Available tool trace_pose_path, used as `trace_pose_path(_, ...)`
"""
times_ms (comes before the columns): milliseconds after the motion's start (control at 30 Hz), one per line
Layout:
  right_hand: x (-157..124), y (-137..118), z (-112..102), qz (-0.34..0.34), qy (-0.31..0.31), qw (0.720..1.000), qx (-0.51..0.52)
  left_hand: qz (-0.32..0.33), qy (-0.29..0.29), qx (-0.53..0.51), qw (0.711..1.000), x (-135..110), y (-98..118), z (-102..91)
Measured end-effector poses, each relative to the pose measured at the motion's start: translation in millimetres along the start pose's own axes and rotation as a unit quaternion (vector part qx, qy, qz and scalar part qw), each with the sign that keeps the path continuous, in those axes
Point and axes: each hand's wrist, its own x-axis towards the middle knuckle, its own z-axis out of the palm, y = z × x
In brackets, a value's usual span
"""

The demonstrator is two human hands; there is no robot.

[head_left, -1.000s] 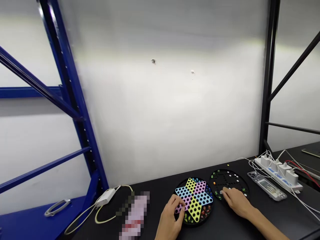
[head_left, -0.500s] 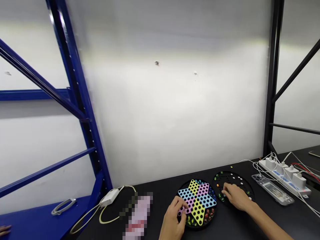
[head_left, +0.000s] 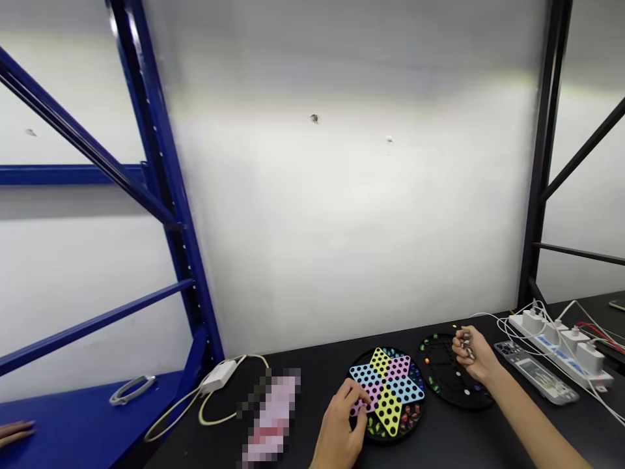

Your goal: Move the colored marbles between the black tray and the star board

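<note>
My left hand [head_left: 342, 417] rests at the lower left of a round Chinese checkers board [head_left: 388, 397] with a coloured star full of holes. Its fingers are bent, with a gap between thumb and forefinger, and the fingertips touch the pink part. Coloured marbles fill the pockets around the star. My right hand [head_left: 476, 355] is raised over a round black tray [head_left: 446, 374], palm turned partly up, its fingers curled around several small marbles [head_left: 467, 345]. In the tray lie green marbles [head_left: 431, 380], an orange piece [head_left: 426, 361] and white pieces [head_left: 467, 392].
Right of the tray lie a phone in a clear case [head_left: 537, 374] and a white power strip [head_left: 556, 352] with plugs and cables. A white adapter [head_left: 219, 376] with a cord and a pixelated pink item [head_left: 274, 413] lie left. Another person's hand [head_left: 14, 433] shows far left.
My right hand has lifted off the tray and turned its palm up, now showing marbles in the fingers. Fewer white pieces show in the tray. My left hand has stayed on the board.
</note>
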Motion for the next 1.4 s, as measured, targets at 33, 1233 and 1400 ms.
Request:
trace_pose_path(33, 2.2, 0.9, 3.4, -0.009, 0.017, 1.000, -0.016, -0.001, -0.001, 0.000, 1.000, -0.2, 0.2, 0.3)
trace_pose_path(1233, 7.9, 94.9, 177.3, -0.183, -0.303, 0.674, -0.649, -0.019, -0.024, -0.046, 0.998, 0.9, -2.6, 2.3)
trace_pose_path(1400, 14.2, 95.5, 190.2, -0.171, -0.328, 0.659, -0.655, -0.017, -0.033, -0.066, 0.997, 2.1, -3.4, 2.5)
